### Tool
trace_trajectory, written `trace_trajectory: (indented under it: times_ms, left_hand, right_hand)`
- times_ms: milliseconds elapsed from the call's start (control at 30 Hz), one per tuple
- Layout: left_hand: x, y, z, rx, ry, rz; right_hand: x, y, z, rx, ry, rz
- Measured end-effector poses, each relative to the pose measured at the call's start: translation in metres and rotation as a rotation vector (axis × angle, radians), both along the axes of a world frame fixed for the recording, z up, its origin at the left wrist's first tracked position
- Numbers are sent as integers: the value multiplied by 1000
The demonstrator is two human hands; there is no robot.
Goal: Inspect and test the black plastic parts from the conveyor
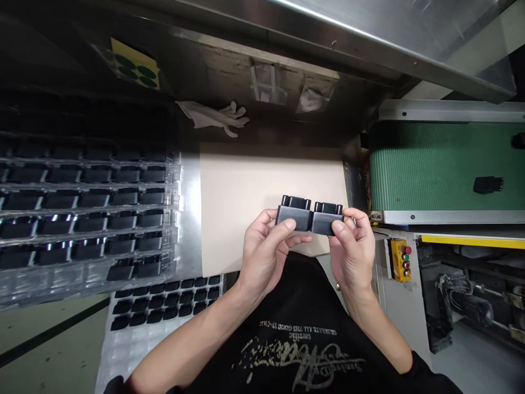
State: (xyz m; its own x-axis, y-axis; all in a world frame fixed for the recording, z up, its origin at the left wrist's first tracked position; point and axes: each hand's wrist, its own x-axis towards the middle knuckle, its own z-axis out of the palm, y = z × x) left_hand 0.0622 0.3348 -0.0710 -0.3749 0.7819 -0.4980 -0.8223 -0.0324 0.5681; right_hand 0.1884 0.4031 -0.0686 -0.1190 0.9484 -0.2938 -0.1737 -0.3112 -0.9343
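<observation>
My left hand (266, 246) pinches a black plastic housing (296, 216) between thumb and fingers. A second, like black plastic housing (327, 221) is gripped by my right hand (351, 241). Both pieces are held side by side, their inner ends very close; I cannot tell whether they touch. Each has a wide, flat body with narrower raised parts along its far edge. They are held up over the near right part of a beige sheet (238, 208), which lies on the metal worktop.
Clear plastic trays (166, 241) with rows of black parts stand at left; another tray (164, 323) sits lower. A white glove (213, 116) lies behind the sheet. At right, a green conveyor belt (430, 164) carries a black part (488, 184), near a yellow button box (401, 260).
</observation>
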Motion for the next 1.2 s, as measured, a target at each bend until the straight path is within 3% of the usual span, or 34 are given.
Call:
trace_trajectory:
  times_ms: [200, 267, 400, 467, 600, 700, 800, 867, 967, 1067, 1133, 1200]
  left_hand:
    - [6, -3, -3, -38, 169, 7]
    - [8, -5, -6, -48, 417, 90]
    - [4, -9, -15, -13, 1061, 306]
    - [0, -11, -19, 17, 1221, 325]
    - [-4, -17, -24, 48, 1364, 284]
    - [-2, -21, -21, 55, 1400, 290]
    - [-3, -19, -25, 9, 1095, 209]
    - [-6, -14, -44, -51, 735, 76]
    - [-5, 1, -98, -149, 341, -126]
    - [11, 20, -159, -238, 277, -330]
    - [28, 32, -190, -257, 327, -429]
    - [47, 42, -210, -261, 362, -470]
  right_hand:
    - [4, -2, -6, 78, -61, 23]
    - [7, -6, -6, 290, -156, -2]
    - [17, -11, -6, 881, -375, 28]
    - [21, -11, -7, 1026, -456, 76]
    - [24, -13, -3, 1092, -518, 97]
    - [28, -13, -1, 1045, -479, 107]
    - [44, -2, -20, 794, -420, 72]
    - [65, 13, -53, 520, -397, -6]
    - [105, 33, -123, 95, -399, -94]
    - [137, 46, -182, -158, -478, -9]
    - [150, 52, -203, -196, -504, 57]
    - [159, 61, -211, -203, -494, 92]
